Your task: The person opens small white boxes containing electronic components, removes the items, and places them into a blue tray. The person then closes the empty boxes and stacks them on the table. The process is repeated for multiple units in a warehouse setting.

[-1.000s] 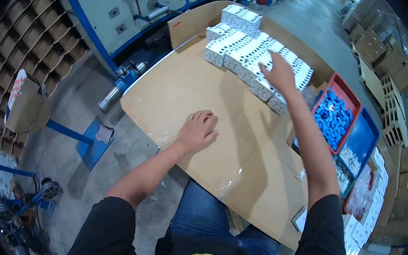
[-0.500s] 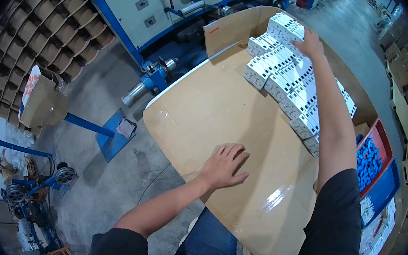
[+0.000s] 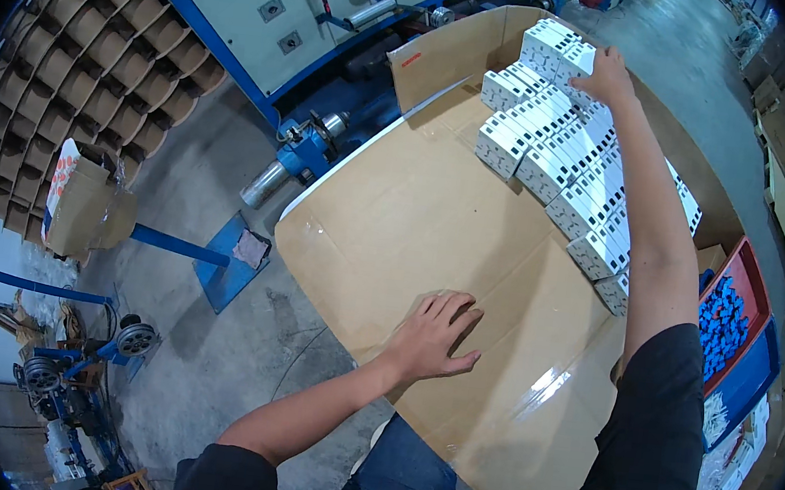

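My right hand (image 3: 608,78) reaches to the far end of the stacked white slotted plastic blocks (image 3: 537,124). Its thumb and fingers are closed around the right end of the raised far row (image 3: 551,44), though the palm hides part of the grip. Lower rows of the same blocks step down toward me, partly covered by my right forearm. My left hand (image 3: 438,334) rests palm down on the brown cardboard (image 3: 395,217) near its front left edge, fingers spread, holding nothing.
Upright cardboard flaps (image 3: 450,57) edge the far side. On the right stand a red tray (image 3: 759,288) with small blue parts (image 3: 721,327) and a blue tray (image 3: 754,374). A blue-framed machine (image 3: 236,8) lies beyond the table, and a cardboard box (image 3: 90,213) sits on a stand at left.
The view has shifted slightly. My right hand stays at the far row, with its thumb now lying across the near face of the end block. My left hand keeps its place on the cardboard.
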Demonstrator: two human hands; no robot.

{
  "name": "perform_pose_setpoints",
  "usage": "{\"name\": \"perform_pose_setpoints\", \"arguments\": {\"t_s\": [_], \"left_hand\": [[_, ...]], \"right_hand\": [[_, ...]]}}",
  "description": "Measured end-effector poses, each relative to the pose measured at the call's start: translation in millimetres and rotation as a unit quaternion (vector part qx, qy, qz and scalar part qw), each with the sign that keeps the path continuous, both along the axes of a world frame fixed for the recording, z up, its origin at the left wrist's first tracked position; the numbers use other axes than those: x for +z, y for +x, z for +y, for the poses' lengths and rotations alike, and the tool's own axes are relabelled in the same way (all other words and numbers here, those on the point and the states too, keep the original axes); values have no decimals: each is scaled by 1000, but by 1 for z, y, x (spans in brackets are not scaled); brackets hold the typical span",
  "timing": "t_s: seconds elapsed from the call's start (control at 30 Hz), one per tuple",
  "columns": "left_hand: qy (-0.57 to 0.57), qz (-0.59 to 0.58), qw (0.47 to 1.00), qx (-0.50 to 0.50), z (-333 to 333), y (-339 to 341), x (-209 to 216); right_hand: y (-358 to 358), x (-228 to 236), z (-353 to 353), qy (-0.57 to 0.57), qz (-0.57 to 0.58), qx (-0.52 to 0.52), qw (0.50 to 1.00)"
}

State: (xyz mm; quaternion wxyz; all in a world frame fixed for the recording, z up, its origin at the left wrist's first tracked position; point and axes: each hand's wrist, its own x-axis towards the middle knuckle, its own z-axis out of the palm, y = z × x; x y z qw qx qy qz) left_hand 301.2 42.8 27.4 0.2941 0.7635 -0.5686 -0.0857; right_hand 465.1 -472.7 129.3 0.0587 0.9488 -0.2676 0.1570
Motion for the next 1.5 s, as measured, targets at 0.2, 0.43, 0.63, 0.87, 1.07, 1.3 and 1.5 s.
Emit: {"name": "perform_pose_setpoints", "arguments": {"t_s": [0.2, 0.43, 0.63, 0.87, 1.07, 1.3, 1.5], "left_hand": [[1, -4, 1000, 8, 0, 0, 0], [-7, -1, 1000, 9, -1, -1, -2], [8, -9, 1000, 18, 2, -3, -6], [15, -5, 1000, 11, 1, -5, -1], [-2, -42, 999, 22, 7, -9, -2], [-28, -84, 996, 14, 3, -16, -16], [-19, -142, 990, 5, 1, -19, -23]], "right_hand": [[8, 7, -2, 23, 23, -2, 999], [7, 0, -28, 82, -1, 29, 996], [-28, 17, -18, 102, -61, 47, 992], [-164, 61, 65, 116, -99, 125, 980], [-335, 32, 216, 301, -90, 165, 935], [-459, -37, 341, 295, -87, 67, 949], [-464, -49, 401, 243, -100, -40, 964]]}}
